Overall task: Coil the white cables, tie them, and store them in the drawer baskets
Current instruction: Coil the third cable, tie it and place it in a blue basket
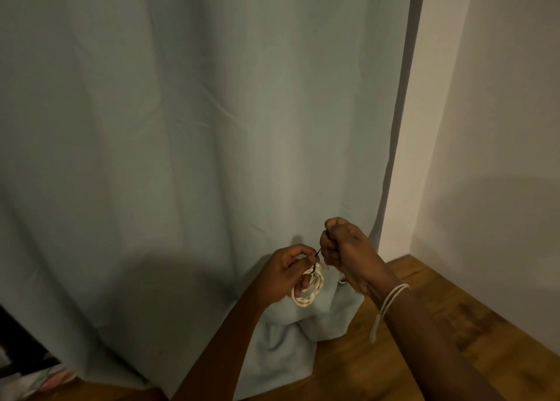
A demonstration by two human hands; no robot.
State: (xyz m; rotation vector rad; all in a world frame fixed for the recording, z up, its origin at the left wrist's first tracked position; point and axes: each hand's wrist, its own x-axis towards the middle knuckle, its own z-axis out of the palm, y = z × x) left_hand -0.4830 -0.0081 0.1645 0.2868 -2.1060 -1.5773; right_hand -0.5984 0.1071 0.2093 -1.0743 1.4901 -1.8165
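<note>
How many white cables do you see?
2. One coiled white cable is held in the left hand, with a dark tie pulled by the right hand. Another white cable loops around the right wrist. More may be out of view.

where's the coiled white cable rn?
In the head view, low and centre: the coiled white cable hangs in the left hand, in front of the curtain, just left of the right hand pulling a dark tie.

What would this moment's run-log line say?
phase: tying | left hand: holds coiled white cable | right hand: pulls dark tie | drawer baskets: unseen
</note>
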